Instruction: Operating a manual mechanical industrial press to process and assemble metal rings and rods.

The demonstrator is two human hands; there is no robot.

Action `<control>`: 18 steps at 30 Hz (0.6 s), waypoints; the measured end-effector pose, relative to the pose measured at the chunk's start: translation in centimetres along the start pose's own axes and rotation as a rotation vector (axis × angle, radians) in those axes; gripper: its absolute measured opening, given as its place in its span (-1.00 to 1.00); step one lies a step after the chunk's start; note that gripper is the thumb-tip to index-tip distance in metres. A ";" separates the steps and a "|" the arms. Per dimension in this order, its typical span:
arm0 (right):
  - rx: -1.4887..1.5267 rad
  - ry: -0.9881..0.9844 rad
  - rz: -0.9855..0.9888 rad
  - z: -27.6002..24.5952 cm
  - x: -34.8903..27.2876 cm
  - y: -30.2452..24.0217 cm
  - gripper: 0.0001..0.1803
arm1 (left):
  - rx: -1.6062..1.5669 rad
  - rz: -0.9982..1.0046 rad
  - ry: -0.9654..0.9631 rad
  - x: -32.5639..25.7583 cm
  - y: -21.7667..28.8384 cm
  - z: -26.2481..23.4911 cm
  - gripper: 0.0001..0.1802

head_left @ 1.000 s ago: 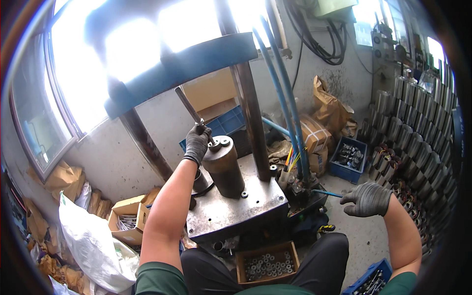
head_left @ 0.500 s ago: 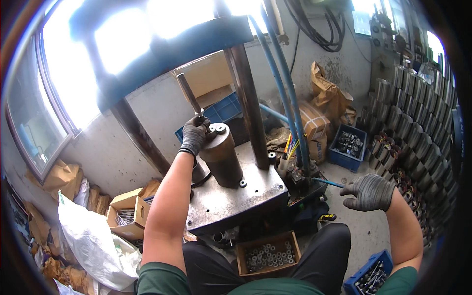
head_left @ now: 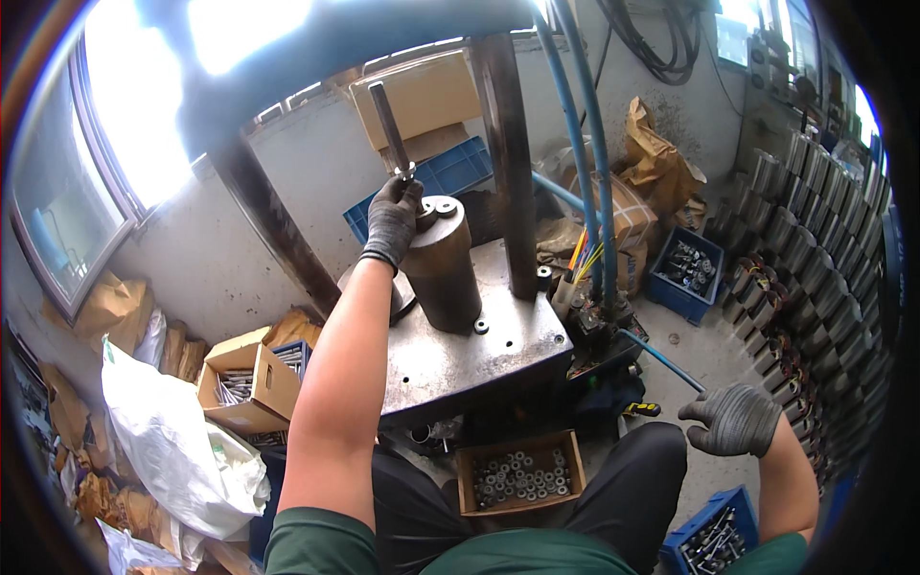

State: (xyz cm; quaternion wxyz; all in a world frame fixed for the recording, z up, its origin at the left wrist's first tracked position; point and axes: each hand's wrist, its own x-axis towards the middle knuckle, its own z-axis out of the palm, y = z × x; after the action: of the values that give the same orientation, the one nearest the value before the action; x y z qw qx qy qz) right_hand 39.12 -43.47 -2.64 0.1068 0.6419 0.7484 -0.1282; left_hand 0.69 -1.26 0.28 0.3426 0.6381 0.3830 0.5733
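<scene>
My left hand (head_left: 391, 222), in a dark grey knit glove, is closed around the lower part of an upright steel shaft (head_left: 388, 125). A light metal collar (head_left: 405, 172) shows just above the fingers. Beside that hand stands a thick steel cylinder (head_left: 444, 273) on the press table (head_left: 517, 355), with small metal rings (head_left: 446, 207) on its top. At the right, my gloved right hand (head_left: 736, 422) is curled at the end of a thin blue lever (head_left: 663, 360). The lever's tip is hidden by the glove.
Press columns (head_left: 508, 172) flank the table. A wooden box of small rings (head_left: 520, 514) sits between my knees. Blue crates of metal parts (head_left: 685, 299) stand on the floor to the right. Stacked metal cylinders (head_left: 815, 230) line the right wall; a white sack (head_left: 177, 441) lies left.
My right hand and the lever's outer end have moved down, so the lever slopes more steeply. The left hand stays on the shaft beside the cylinder. The whole view has shifted slightly.
</scene>
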 end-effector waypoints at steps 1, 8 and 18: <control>0.053 -0.026 0.031 0.5 -0.4 0.0 -0.52 | -0.016 -0.046 -0.013 -0.2 0.4 0.5 -0.77; 0.098 0.206 -0.017 5.4 -2.1 0.1 -0.71 | 0.128 0.019 0.005 0.5 -0.3 0.2 -0.83; 0.034 0.271 -0.038 4.8 -1.6 0.6 -0.85 | 0.096 -0.006 -0.012 -0.2 0.3 0.2 -0.83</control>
State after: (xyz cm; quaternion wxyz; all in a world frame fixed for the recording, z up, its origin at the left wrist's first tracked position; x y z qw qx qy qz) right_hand 39.94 -46.44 -6.67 -0.0085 0.6408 0.7657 -0.0552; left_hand 0.92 -1.58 0.47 0.3157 0.6559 0.4099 0.5496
